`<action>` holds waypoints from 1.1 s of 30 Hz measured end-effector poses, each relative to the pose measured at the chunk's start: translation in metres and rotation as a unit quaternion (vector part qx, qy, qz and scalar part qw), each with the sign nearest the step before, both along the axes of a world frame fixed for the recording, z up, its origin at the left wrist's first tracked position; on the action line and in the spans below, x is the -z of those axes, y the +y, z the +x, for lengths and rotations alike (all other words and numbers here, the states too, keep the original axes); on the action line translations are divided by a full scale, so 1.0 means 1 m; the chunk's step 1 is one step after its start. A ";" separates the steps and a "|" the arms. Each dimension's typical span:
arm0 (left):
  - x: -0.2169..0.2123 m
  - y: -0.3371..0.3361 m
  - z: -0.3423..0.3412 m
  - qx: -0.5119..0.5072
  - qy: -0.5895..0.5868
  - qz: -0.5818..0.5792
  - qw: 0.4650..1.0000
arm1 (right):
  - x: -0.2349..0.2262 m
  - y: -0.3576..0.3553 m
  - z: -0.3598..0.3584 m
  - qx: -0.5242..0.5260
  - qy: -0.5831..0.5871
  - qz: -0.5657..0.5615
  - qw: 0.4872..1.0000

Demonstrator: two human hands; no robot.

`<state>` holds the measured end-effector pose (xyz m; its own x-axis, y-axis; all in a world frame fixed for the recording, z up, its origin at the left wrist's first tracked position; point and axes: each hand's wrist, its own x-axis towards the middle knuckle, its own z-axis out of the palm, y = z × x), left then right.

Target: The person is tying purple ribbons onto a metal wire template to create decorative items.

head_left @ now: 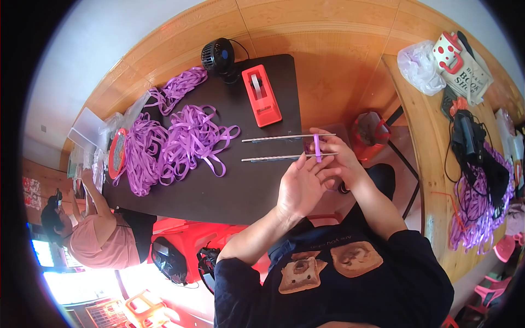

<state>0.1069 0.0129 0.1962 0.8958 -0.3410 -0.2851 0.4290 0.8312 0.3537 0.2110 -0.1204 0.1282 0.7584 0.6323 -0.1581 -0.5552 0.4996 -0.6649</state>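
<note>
Two thin metal rods (273, 138), twisted at one end like metal chopsticks, lie side by side and reach past the dark table's right edge. Around both of them, near their right ends, runs a purple ribbon (317, 147). My right hand (340, 157) is bent around the ribbon from the right, its fingers at the rods; part of its grip is hidden. My left hand (299, 188) lies palm up just below the lower rod, thumb raised, fingers stretched toward my right hand. Loose purple ribbon (194, 139) is heaped on the table to the left.
On the dark table (213, 191) stand a red tape dispenser (261, 95) and a black fan (219, 54). A red bin (371, 131) is beyond my right hand. A wooden table (407, 93) on the right bears bags and more ribbon. Another person (109, 240) works at far left.
</note>
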 end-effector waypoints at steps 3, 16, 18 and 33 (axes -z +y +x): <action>-0.001 0.000 0.000 0.000 -0.003 0.004 1.000 | -0.006 0.001 -0.004 0.022 0.056 0.006 0.998; 0.000 -0.001 -0.001 -0.002 -0.007 -0.007 1.000 | -0.008 0.011 -0.014 0.014 0.136 0.192 0.972; 0.001 -0.001 0.000 -0.002 -0.005 -0.006 1.000 | -0.008 0.014 -0.014 0.015 0.137 0.207 0.968; -0.001 -0.001 0.001 0.006 -0.006 0.002 1.000 | 0.010 0.016 -0.004 -0.027 0.058 0.251 0.966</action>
